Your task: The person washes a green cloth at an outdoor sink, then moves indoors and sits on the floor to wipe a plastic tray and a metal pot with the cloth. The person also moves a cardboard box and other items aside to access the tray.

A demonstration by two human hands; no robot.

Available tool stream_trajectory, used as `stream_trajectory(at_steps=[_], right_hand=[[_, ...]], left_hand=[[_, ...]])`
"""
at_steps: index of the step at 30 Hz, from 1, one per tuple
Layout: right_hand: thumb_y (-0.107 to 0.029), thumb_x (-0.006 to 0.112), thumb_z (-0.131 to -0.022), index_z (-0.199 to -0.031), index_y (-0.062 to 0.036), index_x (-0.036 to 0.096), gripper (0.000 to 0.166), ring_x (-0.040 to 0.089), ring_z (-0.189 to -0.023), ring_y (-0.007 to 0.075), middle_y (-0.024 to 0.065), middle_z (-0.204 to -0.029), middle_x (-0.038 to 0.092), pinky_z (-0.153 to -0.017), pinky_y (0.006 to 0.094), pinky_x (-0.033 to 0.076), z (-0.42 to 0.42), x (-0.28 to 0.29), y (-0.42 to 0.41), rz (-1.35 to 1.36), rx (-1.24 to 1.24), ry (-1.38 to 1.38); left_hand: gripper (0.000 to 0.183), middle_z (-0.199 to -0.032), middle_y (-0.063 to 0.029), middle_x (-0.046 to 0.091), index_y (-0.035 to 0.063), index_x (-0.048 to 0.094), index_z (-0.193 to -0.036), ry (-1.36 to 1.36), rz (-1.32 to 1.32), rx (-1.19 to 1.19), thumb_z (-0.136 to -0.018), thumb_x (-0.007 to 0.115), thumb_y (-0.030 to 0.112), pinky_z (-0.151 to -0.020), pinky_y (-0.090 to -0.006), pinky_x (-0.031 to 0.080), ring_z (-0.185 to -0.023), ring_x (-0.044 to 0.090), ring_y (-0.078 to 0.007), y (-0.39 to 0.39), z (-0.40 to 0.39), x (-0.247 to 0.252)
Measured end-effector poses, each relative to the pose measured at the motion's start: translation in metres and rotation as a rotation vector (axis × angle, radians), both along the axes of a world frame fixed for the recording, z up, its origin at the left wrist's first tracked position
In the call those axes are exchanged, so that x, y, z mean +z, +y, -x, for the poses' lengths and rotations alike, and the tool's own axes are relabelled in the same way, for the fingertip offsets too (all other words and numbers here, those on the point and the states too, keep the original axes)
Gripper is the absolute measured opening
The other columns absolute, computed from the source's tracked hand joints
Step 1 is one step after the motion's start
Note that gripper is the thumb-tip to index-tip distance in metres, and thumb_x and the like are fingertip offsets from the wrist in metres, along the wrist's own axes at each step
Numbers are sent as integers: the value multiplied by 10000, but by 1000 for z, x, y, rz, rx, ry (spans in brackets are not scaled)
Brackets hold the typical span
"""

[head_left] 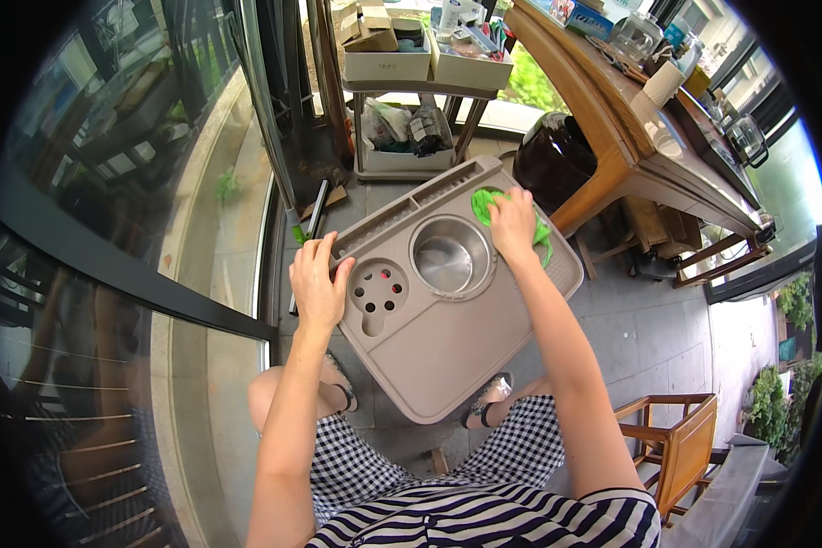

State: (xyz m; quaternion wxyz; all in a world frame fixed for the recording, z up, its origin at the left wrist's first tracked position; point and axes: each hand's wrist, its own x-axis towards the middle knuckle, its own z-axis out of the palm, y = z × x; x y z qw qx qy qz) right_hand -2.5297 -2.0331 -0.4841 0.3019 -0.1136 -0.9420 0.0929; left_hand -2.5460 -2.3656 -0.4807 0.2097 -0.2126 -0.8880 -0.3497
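Before me stands a taupe plastic tray top (445, 349) with moulded recesses, set at a slant. My left hand (317, 284) grips its left rim, thumb on top beside a round recess (379, 291) pierced by several holes. A round stainless steel basin (451, 257) sits in the tray's middle. With its fingers pressing down, my right hand (514, 222) holds a bright green cloth (483, 204) on the upper right of the tray, over a recess there. Part of the cloth hangs out past the hand toward the right rim. Along the far edge runs a long divided groove (401, 212).
Beyond the tray is a utility cart (421, 88) bearing boxes and bags. A dark glossy jar (555, 161) stands by a wooden table (613, 130) at the right. Glass panels (205, 260) line the left. A wooden chair (685, 452) is at lower right, on grey floor tiles (630, 335).
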Motion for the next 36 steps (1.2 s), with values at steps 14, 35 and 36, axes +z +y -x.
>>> stream_trajectory(at_steps=[14,35,36], right_hand=[[-126,592,-758,-841,-46,669,139,526,-913,293,111,-921,534,-723,400,493,2,7,15,-290,23,-221],[-109,543,-810,-927,-89,689,188,539,-907,294,129,-1016,569,-758,405,501,-4,50,48,-400,-36,-543],[-122,550,-807,-828,-65,696,159,554,-889,279,114,-962,569,-713,403,516,10,56,45,-476,-239,-697]], left_hand=[[418,-1007,-68,554,82,576,-1136,-85,-66,20,-761,675,237,-851,-396,361,-955,513,-260,2,-2,0],[419,-1031,-44,553,100,563,-1145,-60,-12,76,-776,669,268,-895,-405,322,-980,510,-229,-5,-6,-1],[420,-1033,-42,551,102,561,-1149,-56,-11,76,-778,668,267,-895,-404,322,-980,508,-229,-2,-6,-1]])
